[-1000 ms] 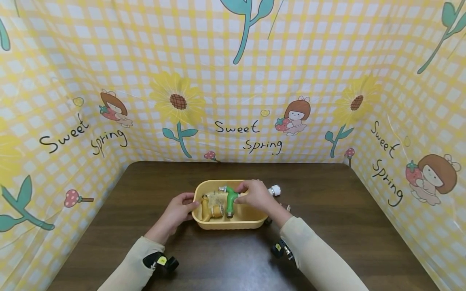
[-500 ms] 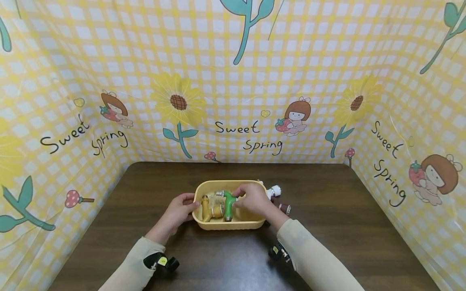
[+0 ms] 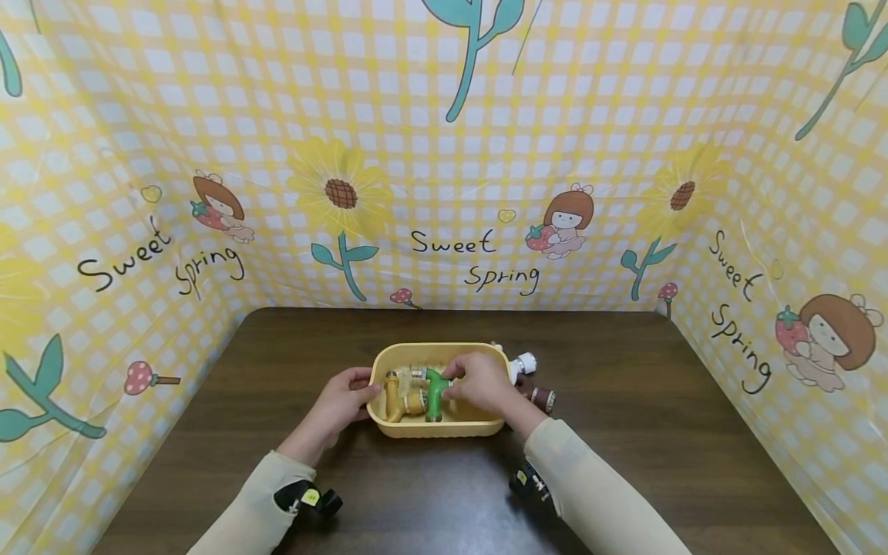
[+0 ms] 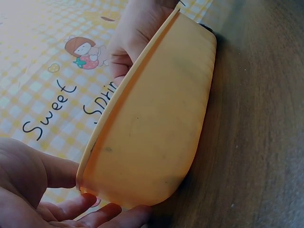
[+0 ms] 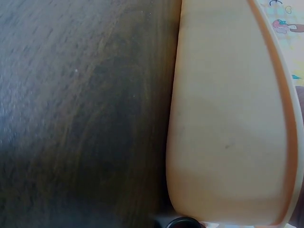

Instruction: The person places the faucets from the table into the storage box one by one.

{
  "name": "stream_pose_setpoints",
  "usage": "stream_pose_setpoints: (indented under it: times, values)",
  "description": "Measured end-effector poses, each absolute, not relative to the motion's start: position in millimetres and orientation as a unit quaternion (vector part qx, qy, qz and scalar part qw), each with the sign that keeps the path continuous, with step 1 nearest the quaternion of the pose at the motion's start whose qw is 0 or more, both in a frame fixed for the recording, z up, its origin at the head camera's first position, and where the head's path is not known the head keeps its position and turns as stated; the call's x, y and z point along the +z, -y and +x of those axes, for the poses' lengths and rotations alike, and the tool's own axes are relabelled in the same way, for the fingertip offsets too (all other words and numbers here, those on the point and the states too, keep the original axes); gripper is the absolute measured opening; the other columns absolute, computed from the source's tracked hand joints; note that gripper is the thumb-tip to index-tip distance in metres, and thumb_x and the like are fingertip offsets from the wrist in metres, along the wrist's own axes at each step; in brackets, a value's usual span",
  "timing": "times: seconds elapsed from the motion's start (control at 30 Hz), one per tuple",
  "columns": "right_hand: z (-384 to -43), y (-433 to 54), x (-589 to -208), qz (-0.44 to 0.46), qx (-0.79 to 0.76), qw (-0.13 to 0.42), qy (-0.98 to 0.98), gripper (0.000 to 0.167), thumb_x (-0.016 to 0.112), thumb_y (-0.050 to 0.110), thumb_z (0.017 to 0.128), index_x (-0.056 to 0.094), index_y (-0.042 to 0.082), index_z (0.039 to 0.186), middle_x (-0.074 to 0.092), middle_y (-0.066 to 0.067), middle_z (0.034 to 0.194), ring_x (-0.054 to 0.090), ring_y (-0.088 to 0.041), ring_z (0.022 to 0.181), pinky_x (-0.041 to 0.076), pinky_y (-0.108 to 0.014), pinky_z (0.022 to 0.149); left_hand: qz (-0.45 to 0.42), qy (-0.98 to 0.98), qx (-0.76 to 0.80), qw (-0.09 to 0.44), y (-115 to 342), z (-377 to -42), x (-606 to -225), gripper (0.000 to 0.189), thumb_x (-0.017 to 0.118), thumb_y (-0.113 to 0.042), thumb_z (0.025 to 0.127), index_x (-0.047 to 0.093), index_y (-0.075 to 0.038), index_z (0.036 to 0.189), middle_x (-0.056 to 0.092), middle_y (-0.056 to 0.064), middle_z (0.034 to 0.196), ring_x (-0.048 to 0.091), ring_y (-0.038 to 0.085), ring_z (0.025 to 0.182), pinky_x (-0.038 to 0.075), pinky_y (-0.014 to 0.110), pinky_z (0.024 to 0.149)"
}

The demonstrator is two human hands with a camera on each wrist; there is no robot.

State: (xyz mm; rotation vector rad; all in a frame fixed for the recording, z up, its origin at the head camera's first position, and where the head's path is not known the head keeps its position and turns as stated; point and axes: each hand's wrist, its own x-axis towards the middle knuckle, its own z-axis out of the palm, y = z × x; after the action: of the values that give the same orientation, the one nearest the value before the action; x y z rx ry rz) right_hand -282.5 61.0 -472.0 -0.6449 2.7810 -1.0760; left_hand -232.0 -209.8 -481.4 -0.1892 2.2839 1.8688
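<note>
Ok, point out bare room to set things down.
Bare table: left of the left hand, behind the tub up to the cloth, before the tub between the sleeves, and right of the brown piece. Crowded: inside the tub, with yellow tap, green tap and right hand, and at its right end, by the white piece.

Yours to tally: one tabletop; one yellow basin; inside it, two taps: one yellow tap, one green tap. Visible toward the tabletop's right edge, one white piece, one maroon piece. Hands, two: left hand, right hand. Wrist cameras, two.
</note>
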Motion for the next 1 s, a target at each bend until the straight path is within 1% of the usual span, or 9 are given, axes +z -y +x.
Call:
stream_pose_setpoints:
  times: [0.2,0.5,0.8,1.0]
  values:
    - [-282.2,-58.4,-471.4,-0.207,-0.348,0.05,-0.913,0.021,0.091,0.021,0.076,0.076,0.02,0.091,0.073,0.012,0.087,0.062,-0.007,0.081,0.052,-0.028,0.074,-0.062,-0.767,0.631,0.093,209.7,-232.1,-480.5,0.043,0.058,-0.009,0.104,0.047,0.005,0.144,0.058,0.027,0.133,0.064,0.032,0.113,0.062,0.037,0.082]
    - [-279.9,-55.8,-470.1,-0.207,-0.346,0.058,-0.913,0.019,0.089,0.018,0.077,0.077,0.019,0.091,0.072,0.012,0.085,0.061,-0.008,0.079,0.051,-0.028,0.073,-0.061,-0.767,0.632,0.095,208.8,-230.1,-478.9,0.045,0.057,-0.009,0.105,0.045,0.007,0.145,0.057,0.028,0.133,0.065,0.031,0.111,0.062,0.037,0.082]
    - [-279.6,-54.9,-473.4,-0.201,-0.348,0.071,-0.913,0.019,0.089,0.016,0.076,0.075,0.02,0.089,0.072,0.012,0.085,0.061,-0.008,0.078,0.052,-0.029,0.072,-0.049,-0.767,0.633,0.093,207.5,-228.0,-477.2,0.047,0.057,-0.008,0.105,0.042,0.009,0.146,0.055,0.031,0.135,0.064,0.034,0.113,0.062,0.042,0.083]
    - [-279.5,-52.5,-472.9,-0.197,-0.347,0.079,-0.914,0.02,0.089,0.014,0.076,0.075,0.02,0.089,0.072,0.01,0.086,0.061,-0.009,0.078,0.051,-0.029,0.072,-0.059,-0.77,0.629,0.094,207.9,-228.0,-477.4,0.045,0.057,-0.008,0.105,0.045,0.007,0.145,0.056,0.029,0.135,0.064,0.033,0.113,0.062,0.04,0.084]
